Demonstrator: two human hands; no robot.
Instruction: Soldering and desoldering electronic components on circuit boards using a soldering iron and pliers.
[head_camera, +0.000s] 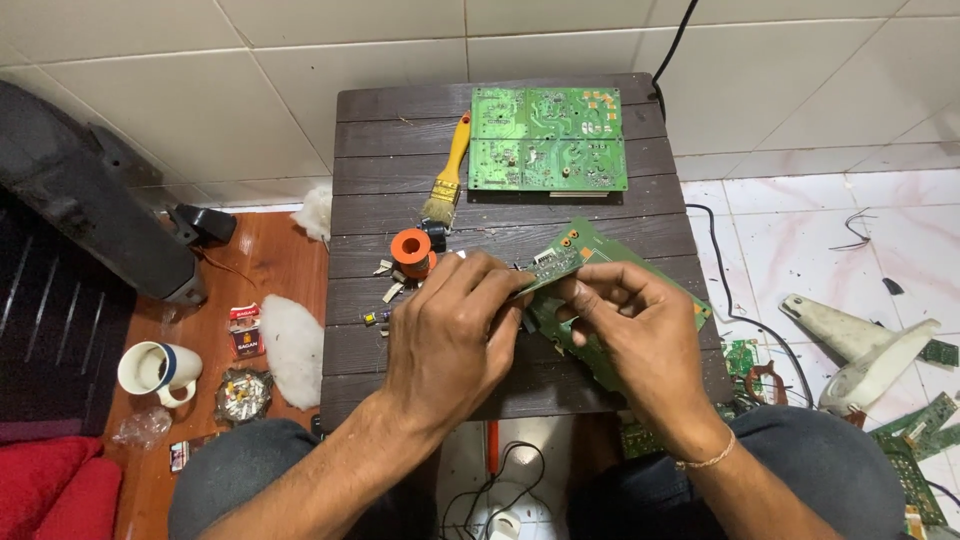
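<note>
Small green circuit board (555, 262) sits at frame centre, pinched betw. left hand (450, 335) and right hand (640, 315); both clench its lower edge w/ fingertips. Long axis runs lower left to upper right, upper end tilted up. Under it lies a larger green board (660, 290), overhanging the dark slatted table (360, 350) at its right edge. Open room: bare slats at lower left of table. 1 twin-panel green board (548, 138) at top centre, 1 yellow-handled brush (447, 170) just left of it, 1 orange spool (411, 248) near left hand. 1 mug (158, 370) on floor, lower left.
</note>
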